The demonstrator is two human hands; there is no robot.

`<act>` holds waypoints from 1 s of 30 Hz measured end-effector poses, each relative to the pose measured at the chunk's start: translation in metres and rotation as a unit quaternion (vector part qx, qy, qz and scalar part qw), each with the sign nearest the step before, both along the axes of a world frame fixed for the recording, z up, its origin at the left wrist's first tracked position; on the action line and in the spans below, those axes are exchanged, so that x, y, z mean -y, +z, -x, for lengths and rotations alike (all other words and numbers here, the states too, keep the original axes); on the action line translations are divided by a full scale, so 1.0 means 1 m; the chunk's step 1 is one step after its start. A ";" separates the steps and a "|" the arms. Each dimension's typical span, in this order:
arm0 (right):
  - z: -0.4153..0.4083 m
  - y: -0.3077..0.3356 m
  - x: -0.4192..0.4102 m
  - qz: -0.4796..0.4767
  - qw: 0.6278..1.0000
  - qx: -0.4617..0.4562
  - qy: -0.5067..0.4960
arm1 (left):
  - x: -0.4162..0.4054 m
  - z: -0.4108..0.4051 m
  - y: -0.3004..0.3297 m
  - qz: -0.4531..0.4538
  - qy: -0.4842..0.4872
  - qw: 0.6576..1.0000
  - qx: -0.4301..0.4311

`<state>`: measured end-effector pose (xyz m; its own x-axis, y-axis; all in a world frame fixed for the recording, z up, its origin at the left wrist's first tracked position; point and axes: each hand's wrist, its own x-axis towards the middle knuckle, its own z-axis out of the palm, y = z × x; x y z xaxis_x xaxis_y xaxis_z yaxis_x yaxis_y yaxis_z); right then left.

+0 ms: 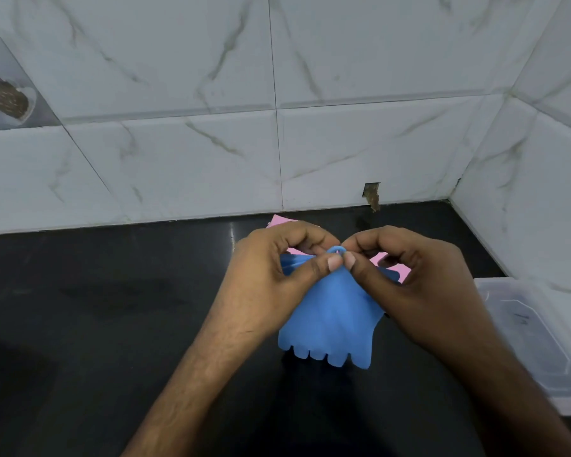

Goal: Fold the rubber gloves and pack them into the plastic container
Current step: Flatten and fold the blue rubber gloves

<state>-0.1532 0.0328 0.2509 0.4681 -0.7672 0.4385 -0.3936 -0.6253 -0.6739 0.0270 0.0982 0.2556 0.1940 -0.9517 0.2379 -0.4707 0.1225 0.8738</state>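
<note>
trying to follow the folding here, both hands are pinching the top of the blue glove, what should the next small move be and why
Probably fold the pinched top down toward the finger end. Both hands, left hand and right hand, grip the blue glove by its cuff near the small loop, and it hangs unfolded with its fingers toward the person. The plastic container at the right looks empty, and a pink glove waits underneath.

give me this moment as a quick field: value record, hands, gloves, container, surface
left hand: pinching the blue glove's top edge beside its small loop
right hand: pinching the same edge from the other side
blue glove: held up, fingers hanging toward the counter
pink glove: behind the blue one, mostly hidden
plastic container: clear, at the right edge, no glove visible in it
counter: black, against a marbled tile wall
</note>
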 end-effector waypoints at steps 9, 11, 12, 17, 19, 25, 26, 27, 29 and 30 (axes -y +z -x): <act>0.001 -0.005 0.005 0.002 1.000 0.016 -0.008 | 0.003 0.008 0.002 0.034 0.087 0.994 0.053; 0.005 -0.007 0.008 0.005 0.999 0.018 -0.026 | 0.006 0.006 0.004 0.036 0.104 0.993 0.047; 0.006 -0.008 0.009 0.006 0.999 0.021 -0.032 | 0.008 0.005 0.005 0.039 0.109 0.992 0.045; 0.008 -0.011 0.013 -0.026 0.997 0.056 -0.038 | 0.011 0.004 0.011 0.055 0.109 0.991 0.054; 0.009 -0.013 0.015 -0.047 0.996 0.067 -0.037 | 0.011 0.003 0.012 0.058 0.105 0.991 0.054; 0.012 -0.010 0.017 -0.093 0.988 0.122 -0.012 | 0.008 0.000 0.019 0.028 0.081 0.996 0.040; 0.012 -0.010 0.017 -0.094 0.988 0.126 -0.009 | 0.007 -0.002 0.020 0.024 0.075 0.996 0.039; 0.012 -0.010 0.017 -0.095 0.987 0.130 -0.008 | 0.007 -0.003 0.021 0.019 0.068 0.997 0.035; 0.011 -0.009 0.016 -0.097 0.986 0.136 -0.008 | 0.006 -0.007 0.023 0.010 0.060 0.998 0.020; 0.011 -0.008 0.015 -0.095 0.986 0.137 -0.007 | 0.007 -0.009 0.024 0.006 0.059 0.998 0.014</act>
<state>-0.1643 0.0174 0.2428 0.3410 -0.8531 0.3949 -0.1891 -0.4737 -0.8601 0.0365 0.0917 0.2797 0.2980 -0.9197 0.2556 -0.5070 0.0744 0.8588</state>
